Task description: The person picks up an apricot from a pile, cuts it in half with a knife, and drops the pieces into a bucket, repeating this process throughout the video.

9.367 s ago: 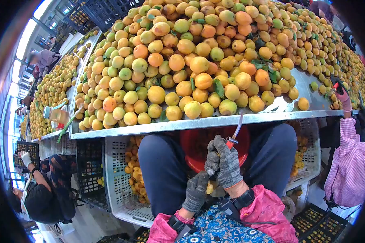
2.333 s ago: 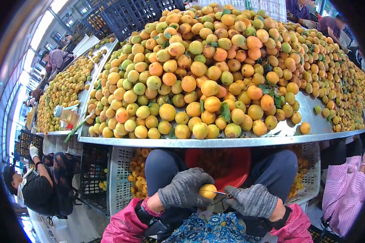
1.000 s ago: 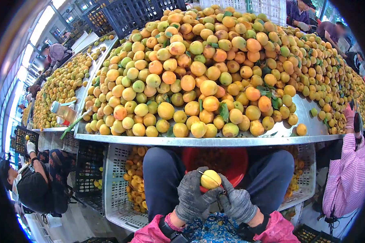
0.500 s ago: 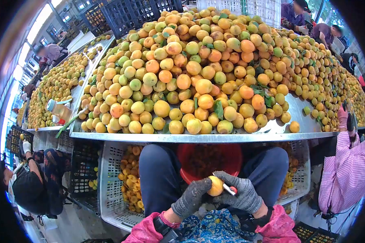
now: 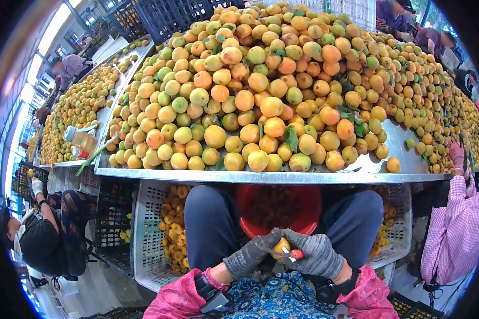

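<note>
In grey knit gloves, my two hands meet above my lap. My left hand [image 5: 251,256] is closed round a yellow-orange fruit [image 5: 281,247]. My right hand [image 5: 318,255] is closed on a small knife with a red handle [image 5: 297,254], its pale blade against the fruit. The fingertips of both hands nearly touch at the top of the fruit. Just beyond them, between my knees, stands a red basin [image 5: 280,209] with dark, blurred contents.
A metal table [image 5: 261,176] bears a large heap of yellow and green fruit [image 5: 261,106]. White crates [image 5: 143,234] with split fruit stand beside my legs. People work at left [image 5: 42,239], at right [image 5: 455,228] and behind. A bottle [image 5: 82,139] lies left.
The fruit and knife have turned between my hands, and my fingers have come closer together over the fruit. The view has shifted slightly.
</note>
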`<state>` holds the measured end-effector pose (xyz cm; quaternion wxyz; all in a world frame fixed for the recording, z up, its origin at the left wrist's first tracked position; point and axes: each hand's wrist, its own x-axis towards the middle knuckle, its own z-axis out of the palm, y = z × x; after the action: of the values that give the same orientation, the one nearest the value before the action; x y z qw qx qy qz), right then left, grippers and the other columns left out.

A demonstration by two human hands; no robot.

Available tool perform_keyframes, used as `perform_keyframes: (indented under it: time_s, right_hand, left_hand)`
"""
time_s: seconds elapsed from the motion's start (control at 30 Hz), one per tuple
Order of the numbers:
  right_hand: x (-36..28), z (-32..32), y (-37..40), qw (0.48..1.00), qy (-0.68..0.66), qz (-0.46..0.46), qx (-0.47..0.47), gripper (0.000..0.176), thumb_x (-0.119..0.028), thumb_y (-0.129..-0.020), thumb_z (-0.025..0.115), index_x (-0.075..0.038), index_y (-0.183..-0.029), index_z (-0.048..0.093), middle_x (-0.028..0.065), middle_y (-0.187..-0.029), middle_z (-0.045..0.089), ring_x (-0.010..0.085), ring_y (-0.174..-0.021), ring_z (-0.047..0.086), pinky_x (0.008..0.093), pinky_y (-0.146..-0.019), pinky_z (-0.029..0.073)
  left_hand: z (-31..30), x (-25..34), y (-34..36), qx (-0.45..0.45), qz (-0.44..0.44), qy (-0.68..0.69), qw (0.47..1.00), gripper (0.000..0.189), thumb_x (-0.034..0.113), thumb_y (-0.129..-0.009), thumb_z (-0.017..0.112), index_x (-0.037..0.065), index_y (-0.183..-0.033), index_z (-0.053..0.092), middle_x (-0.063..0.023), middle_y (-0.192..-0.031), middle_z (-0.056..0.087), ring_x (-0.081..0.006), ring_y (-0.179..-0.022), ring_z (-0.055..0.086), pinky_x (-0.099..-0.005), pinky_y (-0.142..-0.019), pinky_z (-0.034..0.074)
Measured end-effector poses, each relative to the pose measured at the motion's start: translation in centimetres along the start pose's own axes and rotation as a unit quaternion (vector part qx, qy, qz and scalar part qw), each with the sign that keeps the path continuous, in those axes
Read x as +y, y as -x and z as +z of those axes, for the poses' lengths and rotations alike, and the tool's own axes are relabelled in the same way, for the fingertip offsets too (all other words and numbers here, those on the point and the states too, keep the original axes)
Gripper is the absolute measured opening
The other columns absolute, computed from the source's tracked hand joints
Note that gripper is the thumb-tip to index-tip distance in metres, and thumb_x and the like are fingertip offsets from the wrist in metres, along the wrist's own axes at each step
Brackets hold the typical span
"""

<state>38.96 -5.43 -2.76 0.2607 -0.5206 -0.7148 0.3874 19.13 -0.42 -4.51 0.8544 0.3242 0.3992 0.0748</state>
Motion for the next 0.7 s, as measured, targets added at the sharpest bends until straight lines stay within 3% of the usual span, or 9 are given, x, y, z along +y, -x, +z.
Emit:
perform_keyframes:
  time_s: [0.07,0.13,0.17,0.23,0.33,0.4,0.47,0.53,0.7]
  right_hand:
    - [0.3,0.5,0.4,0.997,0.074,-0.009,0.002,0.074,-0.04,-0.068,0.078,-0.006,-0.128,0.052,0.0152,-0.1,0.066,0.032,-0.076,0.067,0.0389,-0.065,0.053]
    - [0.2,0.5,0.1,0.996,0.085,-0.004,0.002,0.073,-0.038,-0.069,0.077,-0.004,-0.128,0.052,0.0161,-0.101,0.066,0.0325,-0.075,0.067,0.0391,-0.063,0.053]
    - [0.1,0.8,0.1,0.995,0.095,0.0,0.003,0.071,-0.037,-0.07,0.076,-0.002,-0.128,0.051,0.017,-0.101,0.065,0.033,-0.073,0.066,0.0393,-0.062,0.053]
    - [0.8,2.4,0.4,0.996,0.075,0.005,0.044,0.071,-0.035,-0.07,0.076,-0.003,-0.128,0.051,0.0174,-0.102,0.065,0.0335,-0.071,0.066,0.0395,-0.06,0.052]
    - [0.1,4.2,-0.2,0.989,0.048,0.025,0.136,0.055,-0.03,-0.075,0.074,-0.004,-0.12,0.055,0.0175,-0.084,0.065,0.0356,-0.069,0.065,0.0396,-0.058,0.052]
    - [-0.1,4.8,-0.6,0.986,-0.007,0.092,0.136,0.052,-0.029,-0.076,0.074,-0.004,-0.118,0.056,0.0185,-0.082,0.065,0.0361,-0.071,0.066,0.0393,-0.06,0.053]
    - [-0.3,5.4,-1.0,0.983,-0.008,0.098,0.157,0.05,-0.034,-0.077,0.073,-0.007,-0.115,0.058,0.0179,-0.086,0.066,0.0342,-0.071,0.066,0.0391,-0.06,0.052]
    - [-0.3,6.0,-1.5,0.971,-0.052,0.079,0.219,0.046,-0.032,-0.078,0.074,-0.006,-0.113,0.059,0.0172,-0.086,0.066,0.0343,-0.071,0.066,0.0379,-0.061,0.052]
    - [-0.8,7.2,-3.0,0.966,-0.085,0.104,0.219,0.047,-0.029,-0.079,0.075,-0.003,-0.115,0.059,0.0179,-0.089,0.067,0.0328,-0.078,0.068,0.0368,-0.067,0.054]
  left_hand:
    - [0.0,-0.7,-0.8,0.033,0.034,-0.068,0.997,0.045,0.049,-0.096,0.044,0.008,-0.112,0.059,-0.0041,-0.095,0.063,-0.0127,-0.076,0.061,-0.026,-0.063,0.05]
    - [-1.0,-3.2,-2.7,0.141,0.437,-0.397,0.795,0.04,0.044,-0.098,0.044,0.008,-0.107,0.06,-0.0039,-0.094,0.063,-0.0106,-0.078,0.06,-0.026,-0.067,0.05]
    - [-1.1,-3.5,-2.9,0.139,0.434,-0.396,0.798,0.04,0.044,-0.098,0.044,0.008,-0.107,0.06,-0.0039,-0.094,0.063,-0.0106,-0.078,0.06,-0.026,-0.067,0.05]
    - [-0.1,-1.6,-2.4,0.126,0.025,0.015,0.992,0.041,0.041,-0.097,0.048,0.003,-0.108,0.061,-0.0065,-0.096,0.064,-0.0135,-0.084,0.061,-0.028,-0.069,0.05]
    - [1.7,-1.0,-2.0,0.151,0.059,0.198,0.967,0.039,0.039,-0.097,0.049,0.003,-0.104,0.062,-0.0055,-0.091,0.063,-0.0114,-0.082,0.059,-0.0276,-0.069,0.049]
    - [0.5,-4.0,-4.1,0.236,0.266,-0.119,0.927,0.037,0.038,-0.098,0.049,0.003,-0.096,0.063,-0.0023,-0.086,0.063,-0.0098,-0.078,0.057,-0.0274,-0.068,0.047]
    - [1.0,-4.5,-3.9,0.216,0.153,0.216,0.94,0.036,0.035,-0.098,0.048,0.003,-0.093,0.063,-0.0042,-0.084,0.063,-0.0095,-0.077,0.057,-0.0278,-0.069,0.046]
    - [0.6,-4.9,-4.0,0.228,0.146,0.21,0.94,0.035,0.034,-0.099,0.047,0.003,-0.091,0.063,-0.0086,-0.084,0.063,-0.0094,-0.077,0.058,-0.0289,-0.069,0.046]
    - [-1.3,-7.8,-5.6,0.34,0.28,-0.044,0.897,0.025,0.026,-0.095,0.051,0.004,-0.101,0.062,-0.0093,-0.088,0.064,-0.017,-0.079,0.061,-0.0304,-0.068,0.048]
